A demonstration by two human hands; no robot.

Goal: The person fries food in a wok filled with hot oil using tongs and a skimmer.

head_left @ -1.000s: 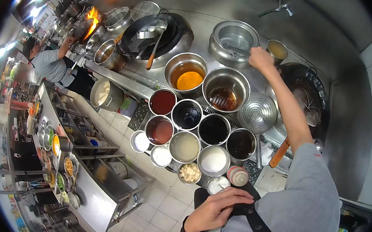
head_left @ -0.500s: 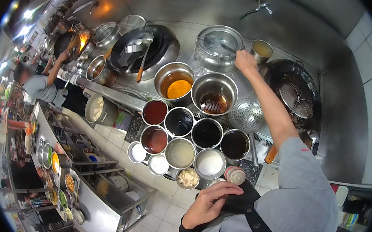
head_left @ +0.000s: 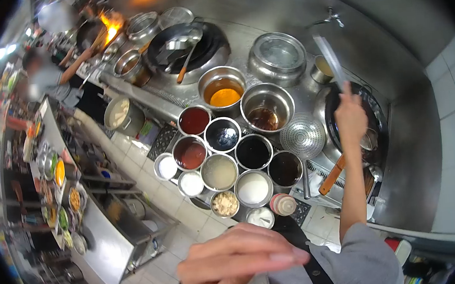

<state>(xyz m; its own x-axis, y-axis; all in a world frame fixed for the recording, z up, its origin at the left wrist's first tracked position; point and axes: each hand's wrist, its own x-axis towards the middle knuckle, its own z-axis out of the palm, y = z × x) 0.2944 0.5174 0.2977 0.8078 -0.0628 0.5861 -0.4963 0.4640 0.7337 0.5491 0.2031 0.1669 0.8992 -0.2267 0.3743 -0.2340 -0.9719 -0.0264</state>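
Over the right wok [head_left: 380, 108], my right hand [head_left: 350, 115] is raised and closed around a long, flat silvery metal utensil [head_left: 330, 60]. Motion blurs the utensil, so its exact kind is unclear. It points up toward the wall tap [head_left: 330, 19]. Close to the camera, my left hand [head_left: 238, 263] hovers in front of my body, empty, with its fingers stretched out. Just beyond it are a small pot of white powder [head_left: 260, 218] and a round pinkish container [head_left: 284, 204]. A lidded-looking metal pot [head_left: 277, 56] stands left of the utensil.
Several pots of sauces and seasonings, including a dark one [head_left: 253, 151] and a white one [head_left: 254, 188], cluster ahead. A perforated strainer [head_left: 302, 135] lies beside them. Further left are a large wok [head_left: 214, 54], another person [head_left: 51, 76] near flames, and a prep counter [head_left: 107, 250].
My right hand has lifted the utensil out of the water pot and moved right and toward me. My left hand has risen closer to the camera, away from the pinkish container.
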